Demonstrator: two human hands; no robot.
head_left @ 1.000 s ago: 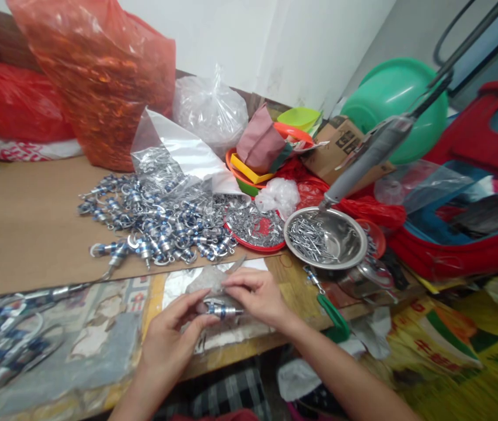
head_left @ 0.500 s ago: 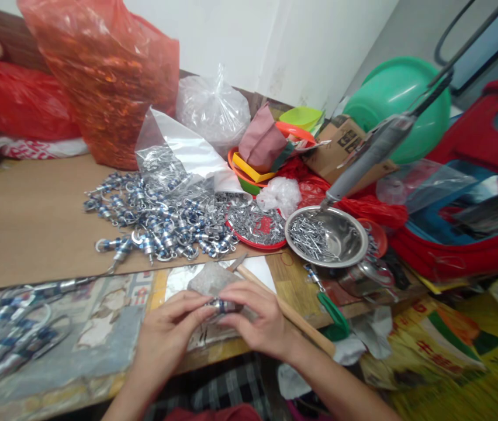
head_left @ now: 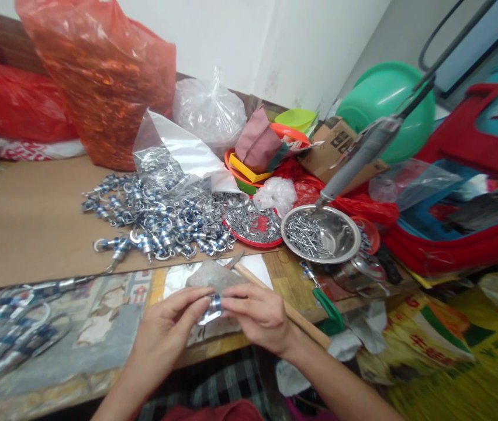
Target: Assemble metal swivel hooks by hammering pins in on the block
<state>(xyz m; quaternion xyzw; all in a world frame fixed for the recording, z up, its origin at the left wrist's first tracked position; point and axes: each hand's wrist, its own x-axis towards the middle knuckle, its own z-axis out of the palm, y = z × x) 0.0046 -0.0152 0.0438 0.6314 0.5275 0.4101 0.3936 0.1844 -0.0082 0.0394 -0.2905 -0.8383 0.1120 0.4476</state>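
Both hands on one small metal fitting — fingertip grip.

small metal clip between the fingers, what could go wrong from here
The small metal clip is pinched only by the fingertips of the left hand and right hand near the table edge; if the grip slips, it may drop to the floor. A sweeping wrist could also knock the wooden handle or scatter the clip pile.

Even, fairly bright indoor light falls on the cluttered bench, casting only soft shadows. Glare glints off the steel bowl and, left of it, the clear plastic bags. Wide-angle distortion bends the edges; corners far from the bowl smear with motion blur.
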